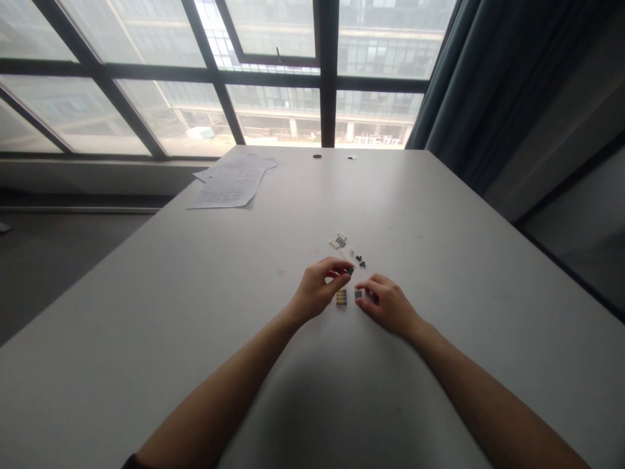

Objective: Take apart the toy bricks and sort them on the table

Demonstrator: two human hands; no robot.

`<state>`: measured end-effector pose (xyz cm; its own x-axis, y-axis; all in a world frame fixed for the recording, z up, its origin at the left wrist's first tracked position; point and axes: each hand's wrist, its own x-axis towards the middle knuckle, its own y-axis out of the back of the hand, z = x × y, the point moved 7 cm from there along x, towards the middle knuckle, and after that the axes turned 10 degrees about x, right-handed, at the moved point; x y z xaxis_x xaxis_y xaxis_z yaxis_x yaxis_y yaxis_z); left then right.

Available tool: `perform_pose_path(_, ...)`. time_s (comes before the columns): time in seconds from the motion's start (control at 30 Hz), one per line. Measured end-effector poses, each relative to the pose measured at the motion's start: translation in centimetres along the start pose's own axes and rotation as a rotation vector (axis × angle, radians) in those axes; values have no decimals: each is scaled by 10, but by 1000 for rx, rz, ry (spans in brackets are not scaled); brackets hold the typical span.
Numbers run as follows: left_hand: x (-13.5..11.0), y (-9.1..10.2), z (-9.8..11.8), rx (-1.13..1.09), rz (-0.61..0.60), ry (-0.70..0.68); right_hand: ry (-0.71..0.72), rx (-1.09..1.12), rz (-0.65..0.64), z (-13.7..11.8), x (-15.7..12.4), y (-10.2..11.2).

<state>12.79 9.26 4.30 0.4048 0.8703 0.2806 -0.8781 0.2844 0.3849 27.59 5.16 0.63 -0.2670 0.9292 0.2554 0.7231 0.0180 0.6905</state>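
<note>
My left hand point(319, 286) rests on the white table point(195, 312) with its fingertips pinched on a small dark green piece point(350, 270). My right hand point(385, 303) lies just to the right, its fingers curled over a small grey piece point(358, 294). Between the two hands sits a small yellow-and-dark brick assembly point(341, 298). Just beyond the fingers lie a few tiny dark pieces point(361, 262) and a small pale studded plate point(338, 241).
Loose printed paper sheets point(234, 182) lie at the table's far left corner. Two round cable holes point(317, 156) sit near the far edge. Large windows stand behind the table, and a dark curtain point(488, 98) hangs at the right.
</note>
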Motion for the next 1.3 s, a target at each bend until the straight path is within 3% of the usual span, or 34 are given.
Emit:
perform_pose_path(0.13, -11, 0, -14, -381, 11, 169, -28, 48, 27, 1, -1, 3)
perform_pose_path(0.27, -16, -7, -17, -591, 5, 245, 3, 134, 159, -4, -3, 13)
perform_pose_path(0.43, -18, -12, -17, -552, 8, 277, 82, 224, 325, -20, -8, 24)
perform_pose_path(0.7, -18, -15, -7, -541, -6, 267, 134, 328, 379, -41, -11, 26)
perform_pose_path(0.8, -20, -16, -3, -438, 7, 223, 102, 357, 363, -42, -11, 25)
perform_pose_path(0.93, -24, -15, 4, -74, 19, 90, 2, 481, 321, -30, -8, 20)
perform_pose_path(1.13, -32, -8, 25, 440, 125, -181, -268, 881, 85, -11, 1, 3)
perform_pose_path(1.3, -39, -14, 37, 617, 110, -421, -336, 999, -18, -12, 2, 3)
